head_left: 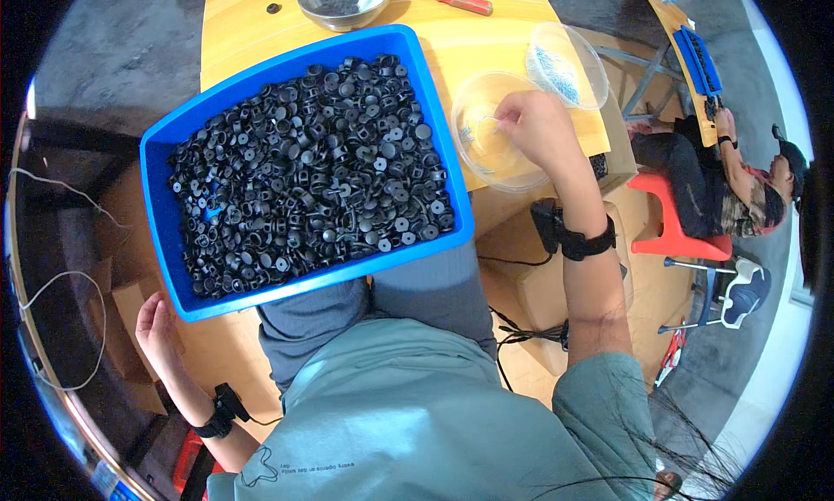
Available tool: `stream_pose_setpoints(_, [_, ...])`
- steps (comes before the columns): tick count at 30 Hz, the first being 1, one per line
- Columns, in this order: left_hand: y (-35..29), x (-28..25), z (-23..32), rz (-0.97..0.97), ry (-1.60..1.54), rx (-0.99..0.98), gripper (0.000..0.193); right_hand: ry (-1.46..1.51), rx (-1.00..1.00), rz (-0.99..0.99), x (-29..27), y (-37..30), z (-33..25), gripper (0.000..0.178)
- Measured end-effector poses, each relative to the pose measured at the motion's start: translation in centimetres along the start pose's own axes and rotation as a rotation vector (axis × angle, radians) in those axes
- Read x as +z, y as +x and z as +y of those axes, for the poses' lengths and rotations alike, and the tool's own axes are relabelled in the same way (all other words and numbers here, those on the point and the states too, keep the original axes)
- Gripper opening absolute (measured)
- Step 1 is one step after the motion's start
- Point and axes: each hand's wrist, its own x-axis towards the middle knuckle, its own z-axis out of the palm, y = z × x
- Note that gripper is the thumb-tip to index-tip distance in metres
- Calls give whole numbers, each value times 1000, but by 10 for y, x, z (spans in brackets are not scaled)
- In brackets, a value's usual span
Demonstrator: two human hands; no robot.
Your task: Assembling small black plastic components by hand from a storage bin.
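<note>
My right hand [534, 127] is above a round clear plastic tub [512, 186], its thumb and forefinger pinched together. A thin pale piece [488, 118] shows at the fingertips, too small to name. A few small bluish slivers lie inside the tub. Beside the near left corner of a blue plastic tray [304, 294], my left hand [159, 334] has its fingers curled together; whatever they may hold is hidden. Heaped in that tray are many small round black plastic parts [313, 171], some with a hole in the middle.
Behind the tray are a metal bowl [360, 13] with black parts and a red-handled tool [465, 1]. A second clear tub [591, 75] holds blue-and-white pieces. Cables [530, 334] hang beside my leg. At right, a person [738, 184] sits by another table with a blue tray [698, 62].
</note>
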Motion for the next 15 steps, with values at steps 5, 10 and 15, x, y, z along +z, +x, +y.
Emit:
stream_pose_setpoints(5, [-22, 19, 43, 61, 34, 44, 24, -147, -34, -78, 5, 1, -7, 7])
stream_pose_setpoints(10, [-49, 45, 82, 76, 136, 177, 27, -276, -122, -51, 11, -9, -3, 6])
stream_pose_setpoints(15, [-79, 130, 118, -53, 189, 401, 24, -273, -215, -31, 14, -16, -8, 4])
